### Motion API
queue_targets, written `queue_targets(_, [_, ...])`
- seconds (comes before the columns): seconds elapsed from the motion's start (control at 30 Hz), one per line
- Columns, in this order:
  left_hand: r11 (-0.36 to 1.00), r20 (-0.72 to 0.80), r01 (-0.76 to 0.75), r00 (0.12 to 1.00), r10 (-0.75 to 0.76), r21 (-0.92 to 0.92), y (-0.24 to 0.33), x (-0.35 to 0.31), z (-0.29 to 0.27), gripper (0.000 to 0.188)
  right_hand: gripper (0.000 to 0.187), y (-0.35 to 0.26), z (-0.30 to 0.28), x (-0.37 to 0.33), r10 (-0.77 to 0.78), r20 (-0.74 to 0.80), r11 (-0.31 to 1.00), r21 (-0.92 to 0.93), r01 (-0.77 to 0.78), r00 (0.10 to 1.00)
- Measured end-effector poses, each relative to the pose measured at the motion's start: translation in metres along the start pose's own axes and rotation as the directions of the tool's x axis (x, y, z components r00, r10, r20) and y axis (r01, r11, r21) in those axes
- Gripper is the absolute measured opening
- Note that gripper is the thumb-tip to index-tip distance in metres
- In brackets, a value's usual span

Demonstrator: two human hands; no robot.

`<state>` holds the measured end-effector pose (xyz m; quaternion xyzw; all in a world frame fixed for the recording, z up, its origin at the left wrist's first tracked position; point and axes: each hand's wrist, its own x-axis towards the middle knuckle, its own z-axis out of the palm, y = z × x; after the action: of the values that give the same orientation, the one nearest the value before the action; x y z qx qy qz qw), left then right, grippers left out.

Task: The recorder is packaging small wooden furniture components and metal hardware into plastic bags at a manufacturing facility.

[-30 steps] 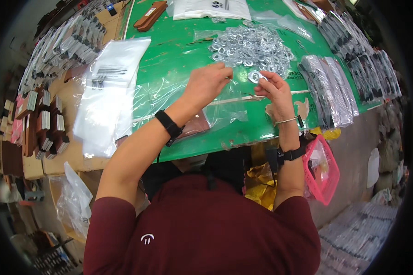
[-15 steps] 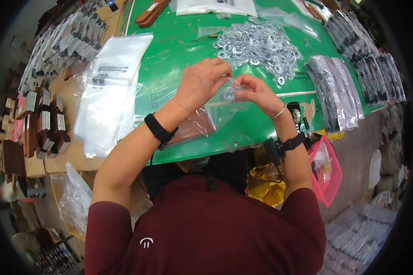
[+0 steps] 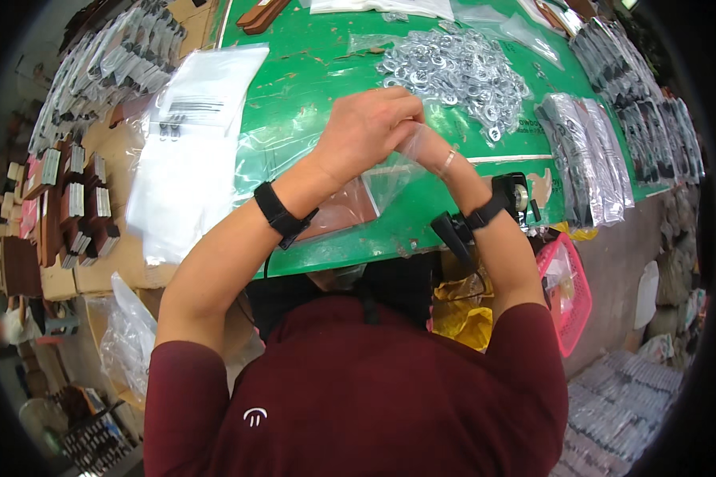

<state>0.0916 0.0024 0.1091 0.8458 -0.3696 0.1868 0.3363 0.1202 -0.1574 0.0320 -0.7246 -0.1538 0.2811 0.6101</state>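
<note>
My two hands meet over the green table, in front of a heap of small clear-wrapped round metal pieces (image 3: 453, 67). The left hand (image 3: 370, 131) is closed, pinching the upper edge of a clear plastic bag (image 3: 390, 183). Inside the bag's lower part lies a flat brown piece (image 3: 346, 208), near the table's front edge. My right hand (image 3: 422, 149) is tucked against the left, with the bag's film lying over part of it. Its fingers are hidden behind the left hand, so what they hold does not show.
White printed plastic bags (image 3: 195, 151) lie stacked at the left. Wrapped packs (image 3: 577, 159) lie at the right, with more behind them. Brown pieces (image 3: 75, 199) are piled far left. A pink basket (image 3: 569, 298) stands below the table's right side, beside yellow wrapping (image 3: 465, 318).
My right hand has moved in against the left, and its fingers have gone out of sight. The round piece seen in clear plastic between my hands is now hidden.
</note>
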Motion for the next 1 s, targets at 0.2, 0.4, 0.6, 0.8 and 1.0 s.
queue_targets(0.2, [0.999, -0.007, 0.000, 1.000, 0.001, 0.045, -0.014, -0.005, -0.001, 0.012, 0.040, 0.000, 0.020, 0.013, -0.234, -0.073, 0.970, 0.046, 0.237, 0.970])
queue_targets(0.4, [0.986, -0.198, 0.152, 0.971, -0.137, 0.065, 0.000, -0.042, -0.057, 0.021, 0.046, 0.000, -0.028, -0.014, -0.250, 0.352, 0.953, 0.252, 0.166, 0.902])
queue_targets(0.6, [0.995, 0.080, 0.089, 0.993, -0.085, -0.050, -0.011, -0.136, -0.024, 0.019, 0.047, 0.057, -0.020, -0.095, -0.029, -0.153, 0.924, 0.372, 0.085, 0.988])
queue_targets(0.8, [0.999, 0.219, 0.012, 0.976, -0.018, 0.031, -0.019, -0.126, 0.026, 0.050, 0.029, 0.048, 0.036, -0.138, -0.322, -0.363, 0.934, -0.274, 0.230, 0.874])
queue_targets(1.0, [0.968, 0.377, 0.235, 0.907, -0.185, -0.091, -0.030, -0.120, 0.034, 0.064, 0.009, 0.099, 0.042, -0.149, -0.138, -0.682, 0.970, 0.053, 0.237, 0.718])
